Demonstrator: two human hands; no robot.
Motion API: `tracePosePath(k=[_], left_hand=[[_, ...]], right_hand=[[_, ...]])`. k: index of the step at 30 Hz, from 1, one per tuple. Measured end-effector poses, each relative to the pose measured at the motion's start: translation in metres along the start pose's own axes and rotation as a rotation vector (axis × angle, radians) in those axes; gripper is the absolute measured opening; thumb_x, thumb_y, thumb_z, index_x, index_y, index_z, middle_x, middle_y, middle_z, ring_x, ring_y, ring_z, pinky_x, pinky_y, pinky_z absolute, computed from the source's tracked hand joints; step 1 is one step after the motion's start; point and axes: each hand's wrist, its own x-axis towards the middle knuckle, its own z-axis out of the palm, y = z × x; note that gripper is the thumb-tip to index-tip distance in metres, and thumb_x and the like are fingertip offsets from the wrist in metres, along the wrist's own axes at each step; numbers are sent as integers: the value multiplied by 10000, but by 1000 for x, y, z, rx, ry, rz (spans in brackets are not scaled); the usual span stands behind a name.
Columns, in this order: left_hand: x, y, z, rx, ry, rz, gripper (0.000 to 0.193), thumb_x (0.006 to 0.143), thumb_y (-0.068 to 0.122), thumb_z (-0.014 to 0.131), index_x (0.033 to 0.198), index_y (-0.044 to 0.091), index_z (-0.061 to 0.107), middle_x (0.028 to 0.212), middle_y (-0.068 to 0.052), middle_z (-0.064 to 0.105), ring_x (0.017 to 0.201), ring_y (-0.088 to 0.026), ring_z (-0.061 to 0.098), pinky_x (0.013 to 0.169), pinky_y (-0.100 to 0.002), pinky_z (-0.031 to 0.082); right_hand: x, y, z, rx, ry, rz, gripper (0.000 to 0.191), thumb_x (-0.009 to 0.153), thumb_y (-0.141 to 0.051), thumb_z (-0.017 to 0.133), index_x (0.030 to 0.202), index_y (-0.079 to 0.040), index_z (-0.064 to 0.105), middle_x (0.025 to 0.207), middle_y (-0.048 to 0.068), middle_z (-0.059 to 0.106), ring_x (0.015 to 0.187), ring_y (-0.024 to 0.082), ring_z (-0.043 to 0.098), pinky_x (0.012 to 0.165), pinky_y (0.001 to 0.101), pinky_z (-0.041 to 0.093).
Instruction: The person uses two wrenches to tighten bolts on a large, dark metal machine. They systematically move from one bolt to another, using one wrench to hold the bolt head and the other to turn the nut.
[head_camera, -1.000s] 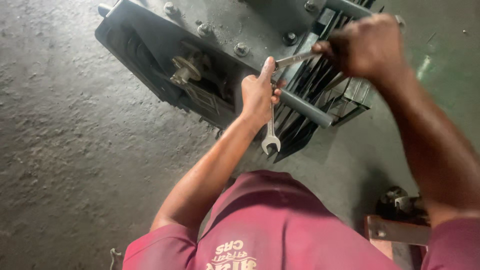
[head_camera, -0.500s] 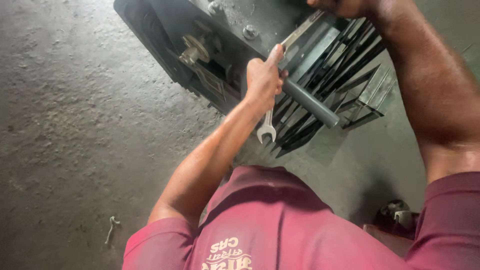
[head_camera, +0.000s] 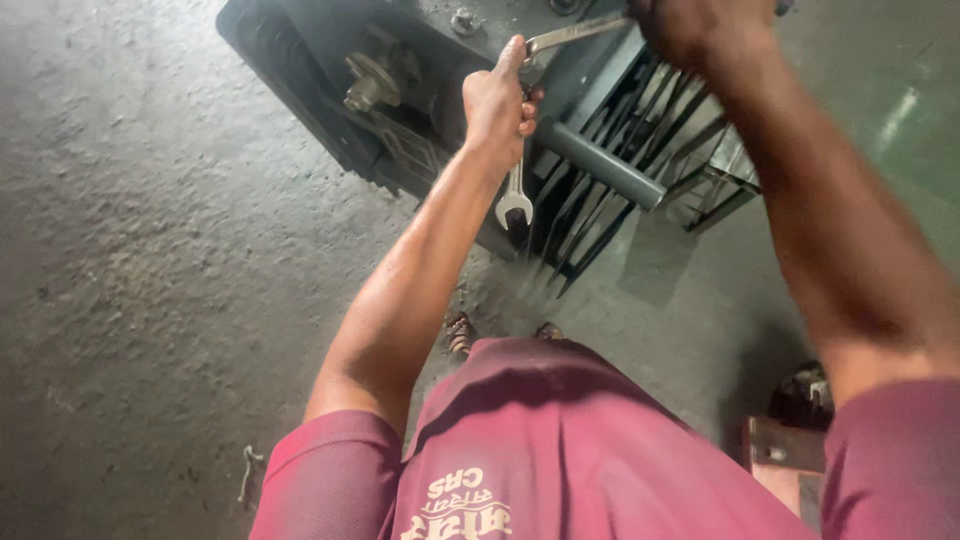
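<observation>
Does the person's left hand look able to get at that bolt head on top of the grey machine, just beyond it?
Probably yes. The left hand is closed on a spanner right beside the bolt head, and nothing lies between them, though it would have to let go or shift first.

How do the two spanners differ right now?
The left spanner hangs down from the left hand, its open jaw end free and in plain view. The right spanner lies nearly level across the grey machine, held by the right hand, its far end hidden by that hand. Both are plain silver metal, each held in a closed fist.
</observation>
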Motion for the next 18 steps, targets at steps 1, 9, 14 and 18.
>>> tracePosePath(k=[1, 9, 14, 18], left_hand=[[0, -1, 0, -10, -5, -4, 398, 927, 363, 696, 901, -31, 641, 627, -144, 606, 386, -113, 452, 298, -250, 285], [-16, 6, -5, -119, -141, -93, 435, 975, 430, 659, 922, 0, 623, 713, -141, 652, 467, -114, 513, 363, -239, 344], [-31, 5, -17, -300, -313, -289, 571, 943, 605, 506, 944, 45, 613, 720, -114, 641, 484, -133, 525, 412, -258, 388], [-31, 7, -14, -342, -272, -329, 609, 989, 653, 471, 909, 60, 584, 683, -77, 589, 447, -98, 439, 392, -240, 326]], right_hand=[[-25, -12, -7, -95, 51, 46, 485, 1166, -441, 408, 903, -195, 733, 585, -5, 489, 525, 139, 361, 553, 325, 305], [-88, -29, -6, 84, -356, 64, 523, 1118, -473, 342, 915, -93, 638, 578, -34, 444, 486, 118, 402, 426, 294, 364], [-50, 28, 31, 1197, -842, 2, 346, 1040, -450, 502, 1207, -186, 650, 651, -23, 585, 531, 85, 519, 463, 259, 474], [-50, 13, 32, 1754, -942, 272, 331, 1020, -344, 524, 1076, -27, 603, 634, -46, 399, 485, 86, 354, 389, 260, 289]])
